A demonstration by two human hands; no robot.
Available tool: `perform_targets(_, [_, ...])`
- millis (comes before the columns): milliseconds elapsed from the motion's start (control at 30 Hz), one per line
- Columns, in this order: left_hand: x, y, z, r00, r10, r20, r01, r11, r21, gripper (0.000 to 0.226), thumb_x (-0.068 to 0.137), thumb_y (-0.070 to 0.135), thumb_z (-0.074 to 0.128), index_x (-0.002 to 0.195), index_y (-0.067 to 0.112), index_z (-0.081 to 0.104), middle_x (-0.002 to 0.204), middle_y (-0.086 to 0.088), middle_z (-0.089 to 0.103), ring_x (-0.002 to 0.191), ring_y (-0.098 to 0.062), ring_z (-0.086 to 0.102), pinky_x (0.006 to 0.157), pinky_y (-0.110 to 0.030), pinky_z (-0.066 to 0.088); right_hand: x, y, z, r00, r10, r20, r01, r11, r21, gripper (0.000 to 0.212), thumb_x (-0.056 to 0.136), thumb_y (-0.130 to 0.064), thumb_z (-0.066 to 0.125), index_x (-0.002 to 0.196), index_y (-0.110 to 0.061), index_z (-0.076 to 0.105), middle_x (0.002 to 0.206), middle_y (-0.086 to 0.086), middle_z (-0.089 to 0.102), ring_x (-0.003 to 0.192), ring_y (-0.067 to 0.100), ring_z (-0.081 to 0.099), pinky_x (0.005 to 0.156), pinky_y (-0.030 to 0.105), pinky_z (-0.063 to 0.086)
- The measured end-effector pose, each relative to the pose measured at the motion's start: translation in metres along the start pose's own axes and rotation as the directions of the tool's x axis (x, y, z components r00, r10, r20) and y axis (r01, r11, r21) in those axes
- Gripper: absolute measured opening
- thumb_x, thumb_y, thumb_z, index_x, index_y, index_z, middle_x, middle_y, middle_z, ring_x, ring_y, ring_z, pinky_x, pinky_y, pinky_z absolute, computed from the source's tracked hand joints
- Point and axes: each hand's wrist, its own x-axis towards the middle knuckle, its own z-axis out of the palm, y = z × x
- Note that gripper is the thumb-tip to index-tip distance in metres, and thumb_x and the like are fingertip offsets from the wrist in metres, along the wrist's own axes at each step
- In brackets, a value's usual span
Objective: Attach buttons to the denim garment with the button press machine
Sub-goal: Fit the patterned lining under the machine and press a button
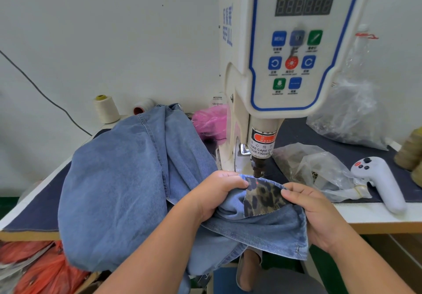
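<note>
Forearms: both reach in from the near edge toward the press head, ending in the two hands at the garment's edge.
Left hand (217, 193): fingers curled round a bunched fold of the denim garment (118, 179), thumb on top, just left of and below the press head; it grips the cloth.
Right hand (312, 211): thumb on top and fingers under, pinching the garment's edge just right of and below the press head.
Denim garment: most of it heaped on the worktop (34, 213) to the left of the press head, one edge pulled taut between the hands, the rest hanging toward the lap.
Leopard-print lining (262, 199): turned up between the hands, its far edge directly under the press head.
Press head (259, 168): lower end of the button press machine (294, 42), standing just above the cloth.
Red guide dot (257, 182): lit on the lining right below the press head.
Step in hand: lining up the button spot, by my reading; no button visible on this edge.
Next move: nudge the cloth until the mark meets the dot, hold it flat, keep thumbs clear of the press head before triggering.
Clear bag (319, 170): right of the press head, contents unclear.
</note>
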Motion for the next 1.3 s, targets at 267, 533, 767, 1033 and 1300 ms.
perform_targets(267, [0.0003,-0.0006,0.0001,1.000,-0.003,0.008,0.003,1.000,-0.016,0.015,0.076,0.020,0.062,0.079,0.009,0.072,0.083,-0.014,0.071,0.073,-0.023,0.066,0.072,-0.030,0.052,0.0006,-0.0005,0.0007,1.000,0.002,-0.001,-0.002,1.000,0.020,0.015,0.077,-0.010,0.061,0.067,-0.011,0.073,0.069,0.015,0.067,0.058,0.022,0.066,0.055,0.028,0.056])
perform_targets(533, [0.0024,-0.0022,-0.0022,1.000,0.000,0.012,0.000,1.000,-0.010,0.014,0.076,0.020,0.061,0.073,0.012,0.071,0.080,-0.014,0.071,0.071,-0.022,0.066,0.070,-0.029,0.051,0.0007,-0.0004,-0.0002,1.000,0.013,-0.008,-0.013,1.000,-0.002,0.012,0.075,-0.013,0.063,0.066,-0.012,0.071,0.070,0.015,0.066,0.060,0.022,0.065,0.056,0.031,0.056])
perform_targets(767, [0.0038,-0.0031,-0.0034,1.000,0.011,0.016,-0.011,1.000,-0.008,0.013,0.076,0.019,0.060,0.075,0.008,0.068,0.079,-0.014,0.069,0.069,-0.022,0.064,0.067,-0.028,0.051,0.0016,0.0000,-0.0013,1.000,0.013,0.000,-0.013,1.000,-0.003,0.011,0.075,-0.014,0.064,0.069,-0.012,0.073,0.071,0.014,0.067,0.061,0.021,0.067,0.054,0.032,0.055])
perform_targets(1033, [0.0042,-0.0041,-0.0033,0.999,0.022,0.026,-0.021,0.999,-0.029,0.014,0.076,0.017,0.059,0.070,0.011,0.069,0.075,-0.011,0.070,0.067,-0.020,0.065,0.066,-0.027,0.051,-0.0004,-0.0007,0.0012,1.000,0.001,0.011,-0.002,1.000,0.020,0.014,0.075,-0.011,0.063,0.066,-0.013,0.073,0.067,0.013,0.067,0.056,0.020,0.066,0.052,0.028,0.054])
perform_targets(1300, [0.0045,-0.0040,-0.0041,0.999,0.028,0.026,-0.027,0.999,-0.024,0.015,0.075,0.018,0.060,0.063,0.014,0.067,0.071,-0.008,0.069,0.064,-0.018,0.064,0.063,-0.025,0.051,0.0010,-0.0007,0.0017,1.000,0.009,0.005,-0.009,1.000,0.027,0.013,0.074,-0.012,0.063,0.066,-0.013,0.073,0.066,0.012,0.067,0.056,0.019,0.066,0.051,0.029,0.054])
